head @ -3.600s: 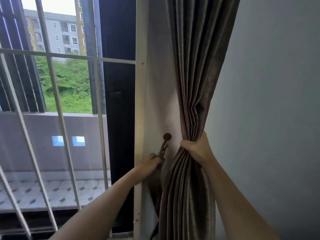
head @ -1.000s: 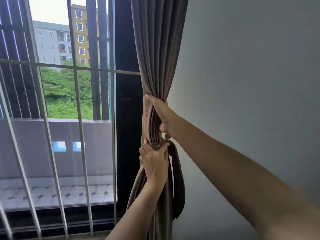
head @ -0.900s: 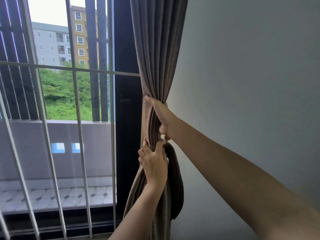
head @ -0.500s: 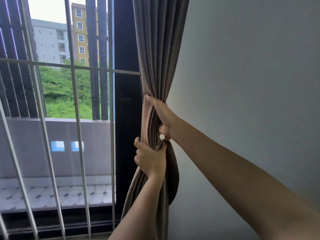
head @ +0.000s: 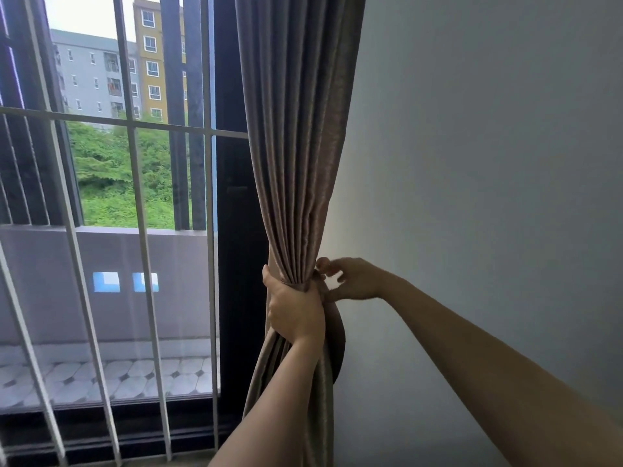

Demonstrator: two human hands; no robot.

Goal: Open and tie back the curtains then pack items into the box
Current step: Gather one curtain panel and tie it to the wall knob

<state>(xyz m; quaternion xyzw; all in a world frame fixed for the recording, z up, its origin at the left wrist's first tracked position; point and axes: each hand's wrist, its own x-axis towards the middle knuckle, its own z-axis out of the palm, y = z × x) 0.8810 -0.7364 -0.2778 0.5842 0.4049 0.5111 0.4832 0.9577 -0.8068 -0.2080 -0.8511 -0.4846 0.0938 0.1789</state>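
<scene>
Gripping the curtain (head: 296,163) just right of the frame's centre, the left hand (head: 295,311) wraps its fingers tightly round the gathered folds, its forearm rising from the bottom edge. Above that fist the brown-grey cloth fans out wide toward the top of the frame. Below it the folds hang narrow and bunched, running down beside the forearm to the bottom edge. The curtain lies between the dark frame (head: 236,230) of the glass door on its left and the pale wall (head: 488,163) on its right.

The right hand (head: 355,281) reaches in from the lower right corner and sits just beside the left, at the curtain's right edge and level with the top of the fist. Its fingers are loosely curled and spread, with a patch of wall showing between thumb and forefinger. The fingertips (head: 323,263) meet the cloth where the upper end of the tie-back (head: 337,335) comes round. Whether they pinch the band or only touch it, I cannot tell. The tie-back shows as a dark loop hanging behind the curtain, just right of the left wrist, against the wall.

Across the left half of the frame, white bars (head: 141,230) cross the glass. Beyond them are a tiled balcony floor (head: 118,375) at lower left, greenery (head: 111,180) at mid left and buildings (head: 148,62) at upper left.
</scene>
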